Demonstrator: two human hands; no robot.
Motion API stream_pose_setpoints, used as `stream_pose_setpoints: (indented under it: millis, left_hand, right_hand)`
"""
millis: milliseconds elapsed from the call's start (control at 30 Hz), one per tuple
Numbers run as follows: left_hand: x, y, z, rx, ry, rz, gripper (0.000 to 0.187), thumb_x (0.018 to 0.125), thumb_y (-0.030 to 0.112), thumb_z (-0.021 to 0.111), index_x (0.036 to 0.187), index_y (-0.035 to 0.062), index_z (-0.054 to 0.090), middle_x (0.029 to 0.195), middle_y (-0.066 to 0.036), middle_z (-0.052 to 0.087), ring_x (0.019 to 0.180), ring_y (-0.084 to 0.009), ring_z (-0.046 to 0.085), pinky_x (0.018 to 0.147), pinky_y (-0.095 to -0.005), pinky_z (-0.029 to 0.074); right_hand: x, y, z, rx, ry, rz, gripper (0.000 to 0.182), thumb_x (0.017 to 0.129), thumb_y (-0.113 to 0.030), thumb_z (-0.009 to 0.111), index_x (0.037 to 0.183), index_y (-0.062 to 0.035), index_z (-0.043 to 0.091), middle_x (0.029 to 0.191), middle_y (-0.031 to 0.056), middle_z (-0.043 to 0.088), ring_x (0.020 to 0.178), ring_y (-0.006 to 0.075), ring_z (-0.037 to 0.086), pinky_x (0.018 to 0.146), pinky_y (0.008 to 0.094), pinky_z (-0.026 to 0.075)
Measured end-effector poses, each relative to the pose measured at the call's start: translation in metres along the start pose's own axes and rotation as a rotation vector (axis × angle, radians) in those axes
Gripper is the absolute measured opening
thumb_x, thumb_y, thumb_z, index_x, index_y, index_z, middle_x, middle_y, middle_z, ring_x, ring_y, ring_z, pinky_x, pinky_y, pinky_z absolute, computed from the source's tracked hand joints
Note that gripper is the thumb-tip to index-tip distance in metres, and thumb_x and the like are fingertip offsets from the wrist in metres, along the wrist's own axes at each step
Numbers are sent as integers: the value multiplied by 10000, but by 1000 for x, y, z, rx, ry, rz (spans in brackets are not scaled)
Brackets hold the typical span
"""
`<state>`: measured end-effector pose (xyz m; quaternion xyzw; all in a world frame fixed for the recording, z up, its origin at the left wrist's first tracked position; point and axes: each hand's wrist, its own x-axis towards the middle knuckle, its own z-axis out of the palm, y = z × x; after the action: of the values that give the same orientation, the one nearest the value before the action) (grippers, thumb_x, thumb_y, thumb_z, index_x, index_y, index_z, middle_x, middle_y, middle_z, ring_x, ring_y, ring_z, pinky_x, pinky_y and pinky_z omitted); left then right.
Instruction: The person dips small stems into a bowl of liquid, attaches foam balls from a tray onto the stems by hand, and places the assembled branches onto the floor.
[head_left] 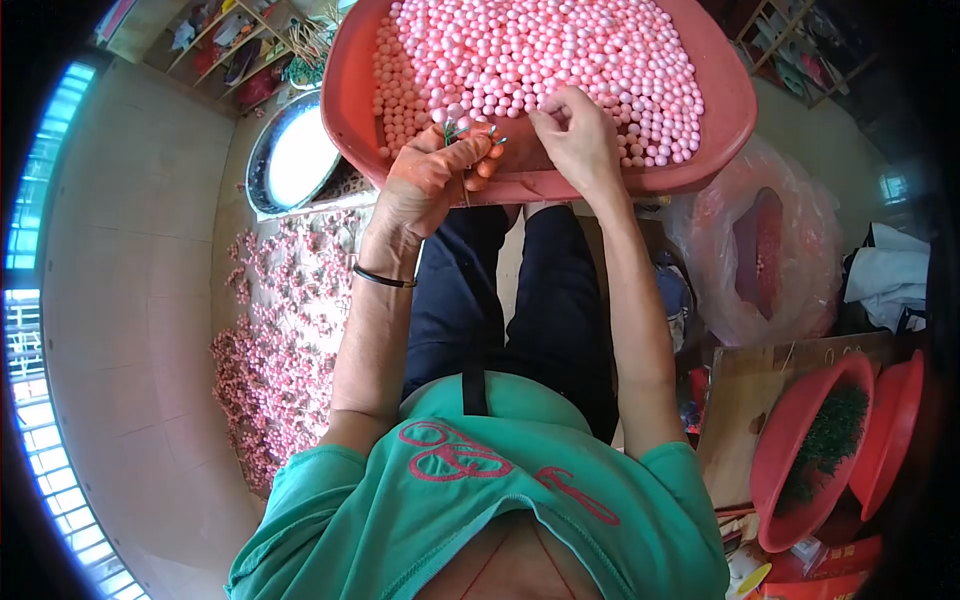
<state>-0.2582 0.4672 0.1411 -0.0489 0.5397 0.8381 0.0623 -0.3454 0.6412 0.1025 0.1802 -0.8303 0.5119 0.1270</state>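
Observation:
My left hand (pixel 440 170), its fingers and palm covered in orange, is closed on a small bunch of thin green wires (pixel 455 130) with pale tips. A few pink beads touch or lie just behind the wires. My right hand (pixel 582 140) is bare, with thumb and forefinger curled together over the beads; whatever is between them is too small to make out. Both hands are above the near rim of a large pink-red basin (pixel 345 95), which holds a great many shiny pink beads (pixel 540 50).
Finished-looking pink bead sprigs (pixel 285 340) cover the floor at left. A dark-rimmed tub of white stuff (pixel 300 155) stands beside the basin. At right are a clear plastic bag (pixel 800 220), a cardboard sheet (pixel 735 420) and a red basin (pixel 775 500) holding green wires. Shelves (pixel 215 60) stand behind.

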Motion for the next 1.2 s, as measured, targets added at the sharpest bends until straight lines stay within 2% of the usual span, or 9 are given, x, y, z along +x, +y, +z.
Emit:
stream_pose_setpoints:
  millis: [67,167,267,600,733,867,967,1033,1200]
  left_hand:
    - [0,-1,3,33,42,9,127,904,135,647,972,33,615,799,-40,629,619,-87,515,533,-218,413]
    - [-1,-6,11,113,124,58,114,893,136,653,940,38,619,755,-19,618,595,-78,513,498,-214,402]
    - [-1,-7,14,214,168,71,121,870,142,665,907,36,623,718,-7,613,559,-70,507,467,-208,387]
    - [3,-14,14,301,228,84,191,816,150,706,839,-6,597,688,-38,617,544,-74,523,469,-207,411]
    - [2,-12,18,317,250,73,194,813,144,706,833,-10,590,679,-43,616,534,-77,520,469,-210,416]
    - [2,-12,18,324,249,72,169,824,141,700,850,12,594,688,-29,609,538,-71,507,476,-208,391]
    - [2,-14,18,348,253,76,128,851,148,680,914,53,620,703,8,592,548,-55,476,491,-200,332]
    - [3,-18,15,352,237,104,134,851,151,682,914,50,619,696,10,585,545,-56,474,490,-203,330]
    - [2,-11,16,335,216,80,215,820,160,729,819,-3,588,695,-37,615,564,-80,541,499,-218,445]
  right_hand:
    - [-8,0,-4,217,9,46,97,851,-90,663,875,-5,621,710,-24,577,624,48,496,563,220,422]
    - [-17,-5,-3,464,47,73,107,843,-91,664,884,2,634,800,65,668,672,114,605,642,265,495]
    - [-23,-19,-3,650,29,103,118,867,-90,678,867,21,636,799,47,666,695,83,592,641,241,488]
    - [-31,-25,1,440,-23,-66,181,903,-168,670,889,11,647,794,9,643,764,65,560,712,222,447]
    - [-24,-33,-14,475,65,-96,152,906,-140,665,886,9,646,757,-10,607,715,58,530,661,212,440]
    - [-18,-40,-25,588,156,-69,151,863,-128,706,854,8,640,755,34,655,680,86,586,634,254,476]
    - [-25,-19,1,378,20,-199,139,851,-110,706,849,8,634,763,72,665,669,123,611,632,277,481]
    - [-33,-25,11,362,54,-135,147,850,-144,703,835,-10,643,775,105,677,706,167,644,643,309,486]
    - [-30,-23,5,398,-2,-53,225,855,-229,710,861,-10,659,777,92,682,712,159,642,655,297,480]
